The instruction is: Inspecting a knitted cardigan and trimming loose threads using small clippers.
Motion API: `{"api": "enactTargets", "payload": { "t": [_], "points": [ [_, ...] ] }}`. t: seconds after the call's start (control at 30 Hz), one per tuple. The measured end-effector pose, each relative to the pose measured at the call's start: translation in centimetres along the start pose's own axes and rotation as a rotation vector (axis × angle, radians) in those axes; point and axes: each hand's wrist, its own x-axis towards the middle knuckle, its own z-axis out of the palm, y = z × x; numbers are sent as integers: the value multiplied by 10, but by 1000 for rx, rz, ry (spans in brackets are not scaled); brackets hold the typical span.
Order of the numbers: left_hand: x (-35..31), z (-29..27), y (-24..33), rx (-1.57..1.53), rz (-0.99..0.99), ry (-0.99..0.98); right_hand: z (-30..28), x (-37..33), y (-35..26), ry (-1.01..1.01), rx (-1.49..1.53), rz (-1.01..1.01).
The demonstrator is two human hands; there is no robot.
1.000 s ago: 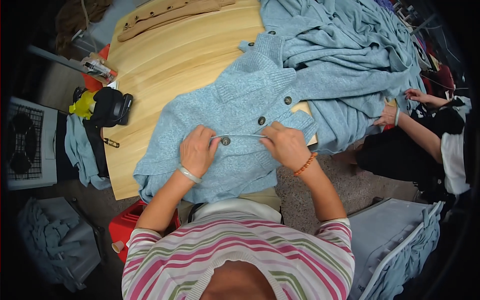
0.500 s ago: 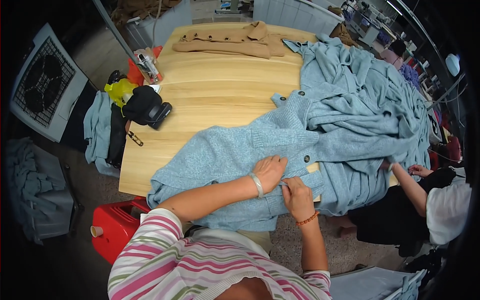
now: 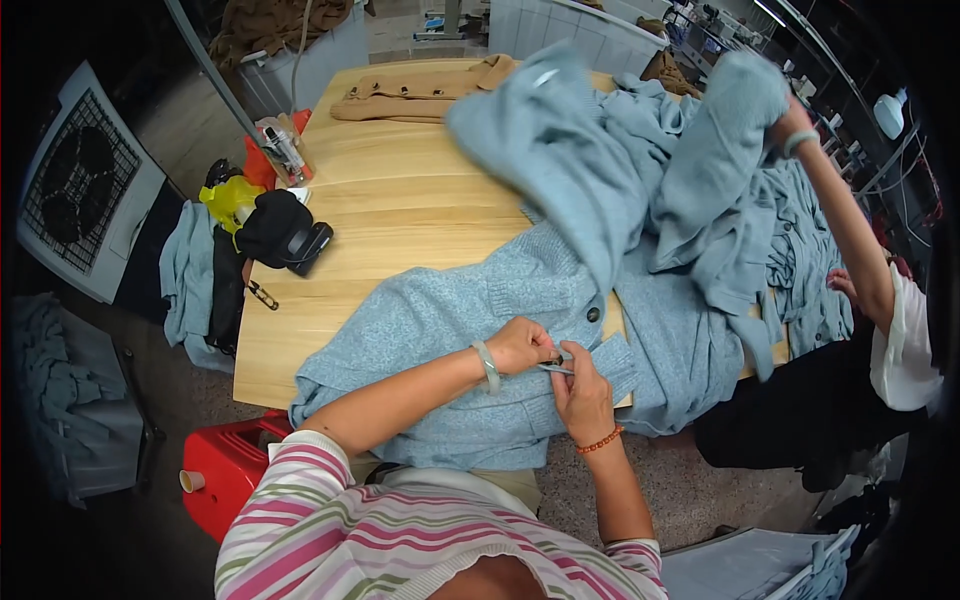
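"At the near side of the table (image 3: 400, 225), who was standing?"

"Someone in a striped shirt (image 3: 400, 550), with a red box (image 3: 215, 505) low down on their left."

"And what about the hands?"

"They were close together. The left hand (image 3: 518, 345), with a pale bangle above it, and the right hand (image 3: 588, 395), with orange beads at the wrist, both had thumb and fingers pinched on one small bit of the blue cardigan (image 3: 430, 310). Something dark showed between the fingertips, too small for me to name."

"Where was the cardigan itself?"

"Spread over the front of the table, its lower part hanging over the edge toward the person. A round button (image 3: 593, 314) showed just past the right hand."

"Anything on the left?"

"Small snips (image 3: 263, 295) near the table's edge, and past them a black cap (image 3: 268, 225) beside a yellow bag (image 3: 232, 203)."

"And on the right?"

"A co-worker's raised hand (image 3: 792, 125) gripped a blue knit (image 3: 725, 150), blurred, above a heap of similar ones."

"Farthest off?"

"A tan cardigan (image 3: 405, 95) lay at the table's far end, its buttons in a row, and beyond the table stood a pale grey tub (image 3: 575, 42)."
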Motion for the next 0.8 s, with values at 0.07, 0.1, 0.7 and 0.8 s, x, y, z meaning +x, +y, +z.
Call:
{"api": "enactTargets", "payload": {
  "t": [0.07,0.1,0.7,0.8],
  "points": [
    [-2,0,1,-41,-3,6,0,0,0,-15,-56,-73],
    [-4,0,2,-3,18,-6,-1,0,0,-33,-116,-104],
    [-37,-5,-4,286,357,118,-2,6,19,-209,29,-89],
    [-40,-6,2,295,331,80,0,6,20,-151,47,-171]
  ]
}}
